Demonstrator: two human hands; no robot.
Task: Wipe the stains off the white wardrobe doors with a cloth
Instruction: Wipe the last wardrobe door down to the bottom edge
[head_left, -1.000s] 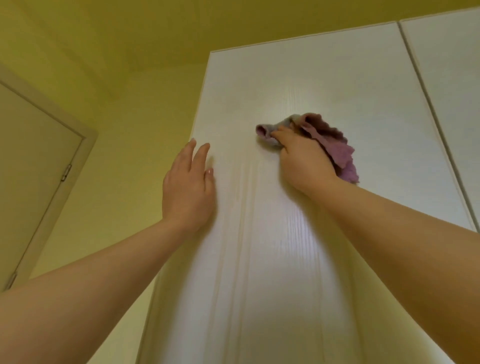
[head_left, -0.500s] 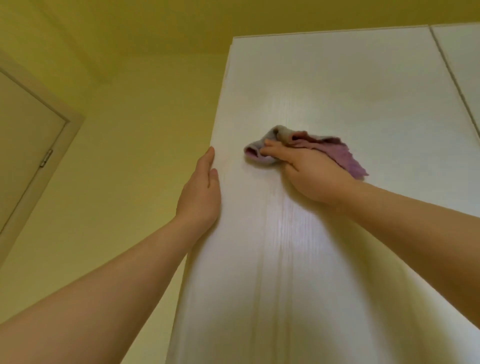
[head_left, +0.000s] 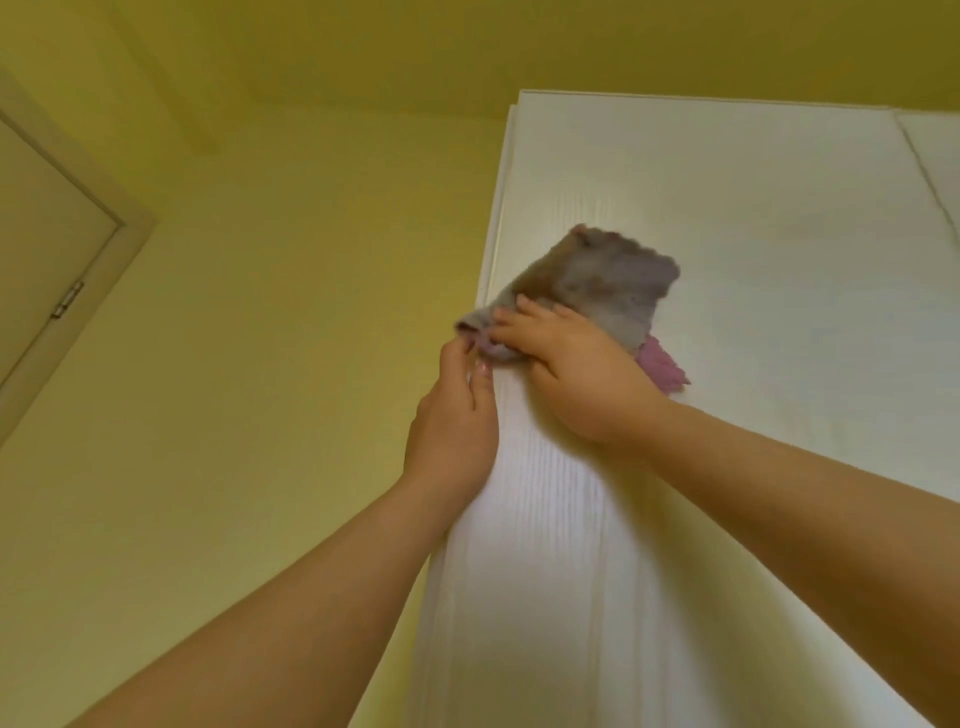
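Both hands meet at the left edge of the white wardrobe door (head_left: 727, 467). Pressed flat, the right hand (head_left: 582, 374) pins the cloth (head_left: 608, 280) to the panel; grey folds bunch above its fingers, a pink corner pokes out behind the wrist, all blurred. Just left, the left hand (head_left: 452, 421) rests along the door's edge, fingertips touching the cloth's tip; whether they pinch it is unclear.
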